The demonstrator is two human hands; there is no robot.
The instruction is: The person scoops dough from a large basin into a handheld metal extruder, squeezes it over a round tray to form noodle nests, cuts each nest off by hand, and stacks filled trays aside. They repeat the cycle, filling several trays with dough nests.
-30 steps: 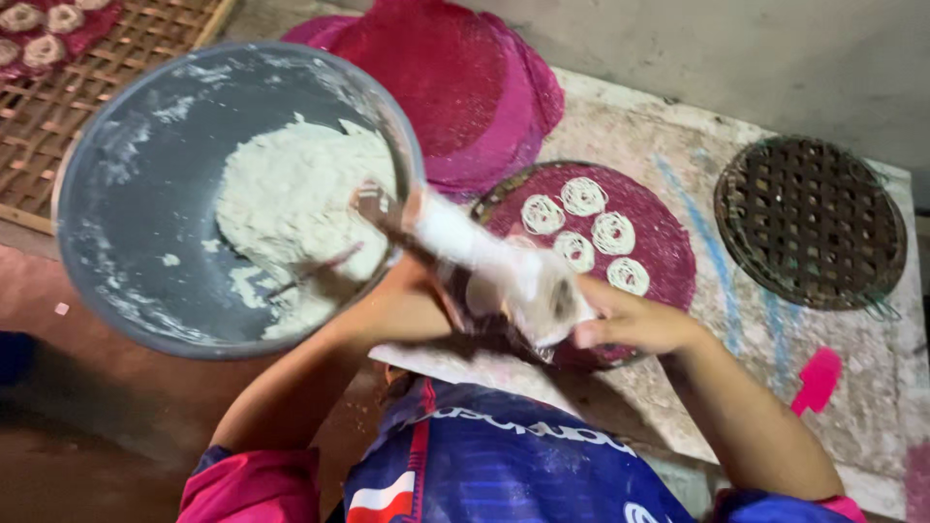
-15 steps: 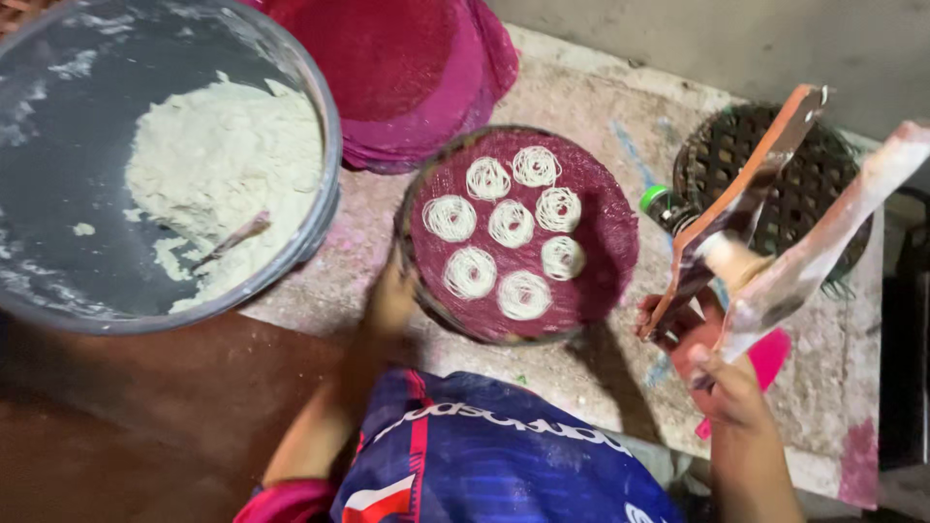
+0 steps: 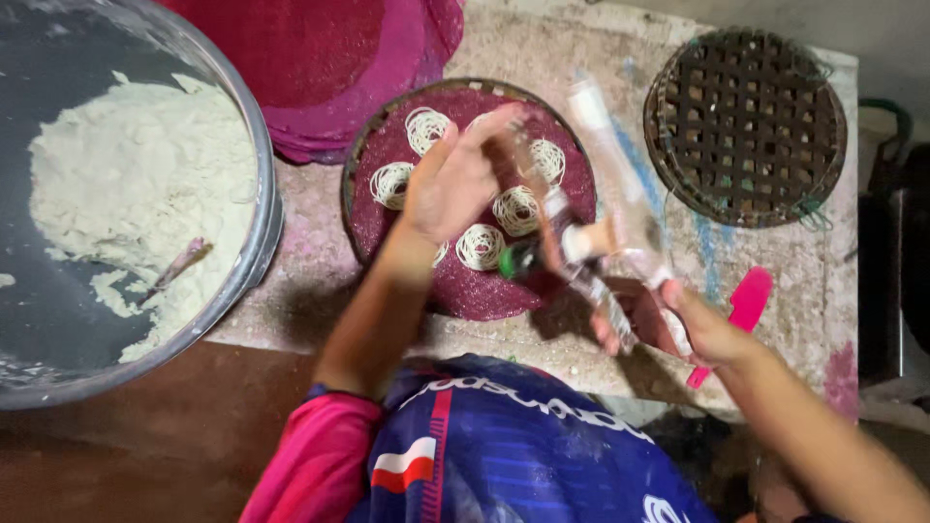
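Change: press tool swung back over the round tray; left hand risen.
Right hand: gripping press handles.
Left hand: open, above noodle coils.
Dough bowl: left.

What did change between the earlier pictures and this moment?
The right hand brought the noodle press from the table's right side over the round maroon tray, and the left hand rose from the tray's edge to meet it. The dough bowl and noodle coils stayed.
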